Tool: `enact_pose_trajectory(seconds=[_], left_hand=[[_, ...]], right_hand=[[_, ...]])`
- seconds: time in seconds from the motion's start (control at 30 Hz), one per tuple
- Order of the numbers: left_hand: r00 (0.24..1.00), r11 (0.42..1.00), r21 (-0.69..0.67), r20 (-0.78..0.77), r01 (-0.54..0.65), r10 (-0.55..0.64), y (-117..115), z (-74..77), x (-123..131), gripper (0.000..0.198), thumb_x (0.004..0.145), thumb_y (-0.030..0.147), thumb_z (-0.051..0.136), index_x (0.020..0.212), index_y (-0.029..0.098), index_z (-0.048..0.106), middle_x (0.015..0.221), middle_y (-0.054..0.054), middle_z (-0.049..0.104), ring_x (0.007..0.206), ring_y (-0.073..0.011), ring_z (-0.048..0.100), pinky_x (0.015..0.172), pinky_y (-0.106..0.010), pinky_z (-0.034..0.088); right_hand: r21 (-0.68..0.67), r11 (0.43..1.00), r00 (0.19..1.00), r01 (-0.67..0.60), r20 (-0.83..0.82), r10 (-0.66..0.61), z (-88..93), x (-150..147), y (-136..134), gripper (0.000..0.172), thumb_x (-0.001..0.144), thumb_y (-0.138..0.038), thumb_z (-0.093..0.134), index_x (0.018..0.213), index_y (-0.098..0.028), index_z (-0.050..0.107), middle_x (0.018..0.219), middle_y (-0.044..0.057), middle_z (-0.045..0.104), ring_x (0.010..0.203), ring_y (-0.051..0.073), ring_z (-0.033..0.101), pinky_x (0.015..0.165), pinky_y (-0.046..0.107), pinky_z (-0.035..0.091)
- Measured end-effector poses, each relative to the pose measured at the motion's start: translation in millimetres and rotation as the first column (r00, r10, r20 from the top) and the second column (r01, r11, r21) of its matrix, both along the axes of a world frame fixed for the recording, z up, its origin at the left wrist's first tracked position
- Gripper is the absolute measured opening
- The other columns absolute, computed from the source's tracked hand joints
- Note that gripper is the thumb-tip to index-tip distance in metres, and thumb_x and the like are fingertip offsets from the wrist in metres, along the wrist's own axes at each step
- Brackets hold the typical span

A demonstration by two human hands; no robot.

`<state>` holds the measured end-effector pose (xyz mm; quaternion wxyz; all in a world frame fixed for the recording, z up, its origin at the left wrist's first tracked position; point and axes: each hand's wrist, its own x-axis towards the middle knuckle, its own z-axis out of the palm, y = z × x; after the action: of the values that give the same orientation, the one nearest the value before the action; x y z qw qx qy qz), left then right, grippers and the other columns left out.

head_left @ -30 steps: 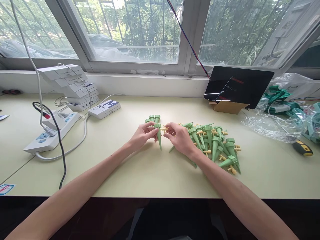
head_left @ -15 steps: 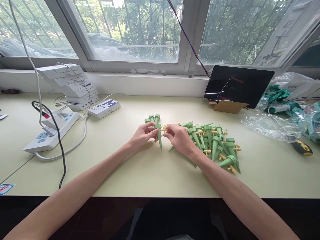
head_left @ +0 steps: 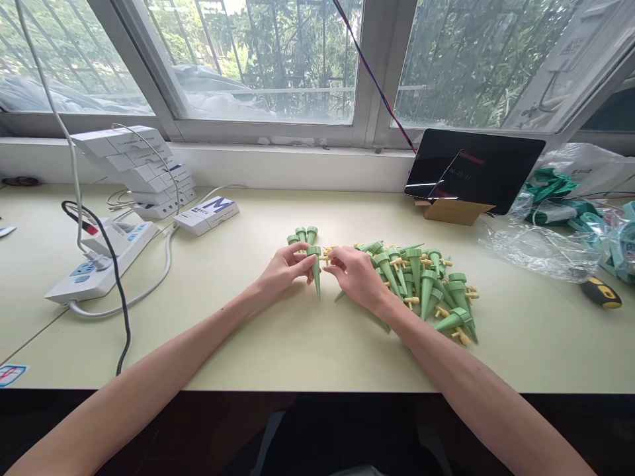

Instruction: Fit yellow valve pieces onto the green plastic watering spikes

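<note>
My left hand [head_left: 288,266] is closed on a green plant-watering spike [head_left: 316,272], its capped end up and its tip pointing down. Beside it my right hand [head_left: 353,272] pinches the small yellow valve [head_left: 325,256] at the spike's right side; the fingers partly hide it, so whether it is seated in the spike I cannot tell. Several more green spikes [head_left: 311,234] lie just behind my left hand. To the right of my right hand spreads a pile of green spikes with yellow valves [head_left: 427,284], partly covered by my hand and forearm.
A white power strip [head_left: 106,264] with cables and stacked white boxes [head_left: 143,172] stand at the left, a single white box [head_left: 208,215] nearby. At the back right a dark tablet [head_left: 471,168] leans on a cardboard support [head_left: 456,212]. Clear plastic wrapping [head_left: 540,248] and a yellow-black tool [head_left: 600,292] lie farther right.
Almost nothing differs. Both hands keep the same hold on the spike and the valve, and the pile stays as it was.
</note>
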<state>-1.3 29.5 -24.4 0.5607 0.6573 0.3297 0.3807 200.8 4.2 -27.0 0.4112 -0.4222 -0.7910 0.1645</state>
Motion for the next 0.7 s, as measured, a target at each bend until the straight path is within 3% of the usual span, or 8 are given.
enact_pose_trajectory(seconds=[0.47, 0.6, 0.7], left_hand=[[1.0, 1.0, -0.001, -0.006, -0.009, 0.009, -0.9, 0.9, 1.2, 0.031, 0.085, 0.044, 0.07, 0.096, 0.016, 0.06, 0.07, -0.002, 0.068, 0.058, -0.0133, 0.061, 0.062, -0.029, 0.051], [1.0, 1.0, 0.011, -0.015, -0.017, 0.017, -2.6, 2.8, 2.3, 0.032, 0.084, 0.044, 0.071, 0.097, 0.016, 0.06, 0.069, -0.001, 0.067, 0.058, -0.0137, 0.061, 0.061, -0.029, 0.051], [0.999, 1.0, 0.023, -0.036, -0.021, 0.022, -4.0, 4.2, 3.2, 0.031, 0.084, 0.043, 0.071, 0.096, 0.016, 0.06, 0.069, -0.001, 0.067, 0.059, -0.0138, 0.061, 0.061, -0.029, 0.051]], right_hand=[[-0.023, 1.0, 1.0, -0.021, -0.023, 0.02, 0.2, 0.2, 0.2, 0.009, 0.09, -0.015, 0.062, 0.083, -0.019, 0.06, 0.078, 0.002, 0.059, 0.069, 0.015, 0.052, 0.066, 0.027, 0.041], [-0.016, 1.0, 0.999, -0.025, -0.027, 0.024, 1.2, 1.1, -0.2, 0.017, 0.094, -0.02, 0.058, 0.077, -0.019, 0.059, 0.071, 0.0, 0.055, 0.064, 0.014, 0.047, 0.062, 0.026, 0.039], [-0.033, 0.999, 0.998, -0.03, -0.048, 0.028, 1.3, 1.3, 0.2, 0.01, 0.091, -0.018, 0.062, 0.081, -0.018, 0.061, 0.076, 0.001, 0.059, 0.065, 0.014, 0.05, 0.064, 0.026, 0.041]])
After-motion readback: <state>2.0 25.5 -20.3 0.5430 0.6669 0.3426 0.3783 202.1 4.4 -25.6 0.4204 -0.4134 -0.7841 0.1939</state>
